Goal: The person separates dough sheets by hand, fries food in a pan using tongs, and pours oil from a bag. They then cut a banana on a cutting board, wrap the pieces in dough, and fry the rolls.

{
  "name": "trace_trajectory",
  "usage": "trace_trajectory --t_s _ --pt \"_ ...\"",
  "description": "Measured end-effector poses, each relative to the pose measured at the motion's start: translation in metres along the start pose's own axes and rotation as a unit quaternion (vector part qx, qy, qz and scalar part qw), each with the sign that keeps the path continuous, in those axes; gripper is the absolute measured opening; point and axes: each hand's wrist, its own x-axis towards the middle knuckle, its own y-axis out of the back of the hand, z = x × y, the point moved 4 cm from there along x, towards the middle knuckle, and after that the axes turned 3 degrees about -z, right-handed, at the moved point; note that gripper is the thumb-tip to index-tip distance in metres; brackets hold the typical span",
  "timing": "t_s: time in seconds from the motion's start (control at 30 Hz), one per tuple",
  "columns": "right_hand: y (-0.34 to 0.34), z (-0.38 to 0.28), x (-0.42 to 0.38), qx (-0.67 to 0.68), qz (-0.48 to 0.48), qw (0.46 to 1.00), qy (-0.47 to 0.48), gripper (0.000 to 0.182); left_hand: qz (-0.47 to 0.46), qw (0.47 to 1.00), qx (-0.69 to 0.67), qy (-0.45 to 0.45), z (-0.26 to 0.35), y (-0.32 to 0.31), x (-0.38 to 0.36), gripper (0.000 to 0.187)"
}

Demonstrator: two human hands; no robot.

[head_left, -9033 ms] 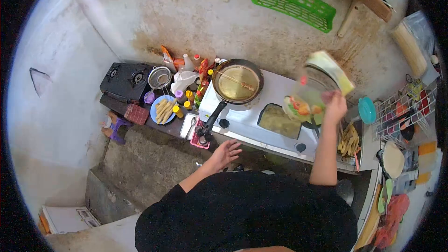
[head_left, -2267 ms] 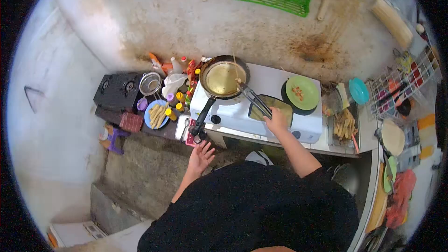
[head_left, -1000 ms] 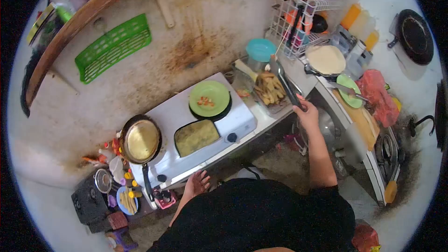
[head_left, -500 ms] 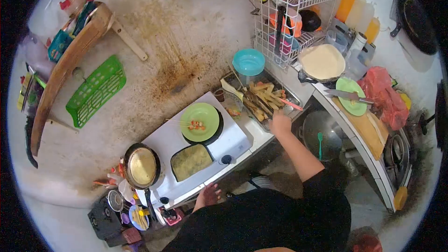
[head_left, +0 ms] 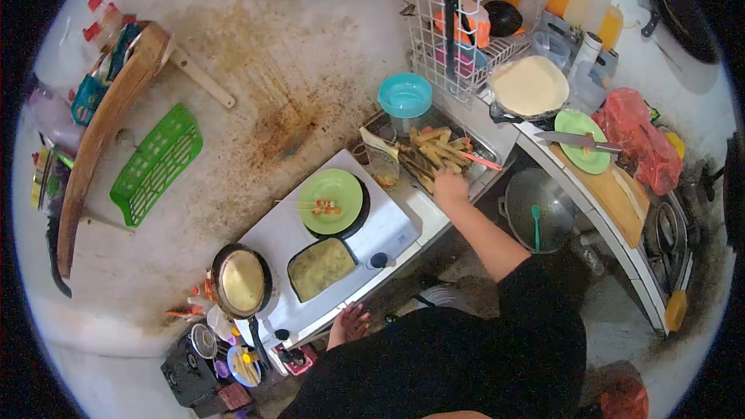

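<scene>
My right hand (head_left: 450,186) reaches into a metal tray (head_left: 487,151), touching the near side of a heap of long brown strips (head_left: 431,159). Its fingertips are hidden among the strips, so I cannot see whether it grips one. My left hand (head_left: 353,323) hangs at the stove's front edge, fingers apart, holding nothing. A pink-handled utensil (head_left: 481,161) rests across the tray. On the white stove (head_left: 388,221) sit a green plate (head_left: 318,221) with small skewers (head_left: 324,207), a rectangular pan of yellowish food (head_left: 322,268), and a frying pan (head_left: 268,279) with a round yellow sheet (head_left: 242,281).
A turquoise bowl (head_left: 405,95) stands behind the tray, beside a white wire rack (head_left: 434,39). On the right counter are a stack of pale round sheets (head_left: 530,87), a knife (head_left: 570,140) across a green plate (head_left: 582,159), and a red plastic bag (head_left: 636,140). A large pot (head_left: 555,194) sits below.
The view has shifted slightly. My right hand has moved a little further into the strips. My left hand has turned somewhat at the stove's edge, its fingers still apart.
</scene>
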Motion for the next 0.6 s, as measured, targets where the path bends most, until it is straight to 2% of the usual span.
trace_trajectory --t_s 0.13,0.23,0.3,0.37,0.4,0.5,0.53,0.6 --pt "0.028 0.008 -0.044 0.040 0.016 0.999 -0.009 0.032 0.021 1.000 0.013 0.002 0.004 0.006 -0.009 0.048" --pt "0.045 0.018 -0.076 0.107 0.016 0.992 -0.059 0.042 -0.007 0.999 0.031 -0.007 0.008 0.016 -0.014 0.049" --pt "0.046 0.028 -0.092 0.141 0.013 0.984 -0.107 0.047 -0.052 0.998 -0.016 0.014 0.005 0.027 -0.014 0.046" --pt "0.042 0.036 -0.111 0.161 0.133 0.974 -0.090 0.045 -0.021 0.999 0.019 0.014 0.017 0.015 -0.031 0.045" --pt "0.058 0.029 -0.125 0.211 0.125 0.961 -0.131 0.045 -0.039 0.999 -0.013 0.007 0.013 0.025 -0.027 0.045" --pt "0.058 0.007 -0.152 0.241 0.225 0.943 -0.041 0.045 -0.056 0.998 -0.004 0.014 0.016 0.041 -0.030 0.044" --pt "0.054 -0.010 -0.159 0.222 0.226 0.949 -0.002 0.045 -0.053 0.998 0.000 0.014 0.017 0.045 -0.032 0.045" --pt "0.041 -0.049 -0.159 0.255 0.127 0.958 0.040 0.049 -0.076 0.997 -0.010 0.014 0.013 0.058 -0.030 0.045"
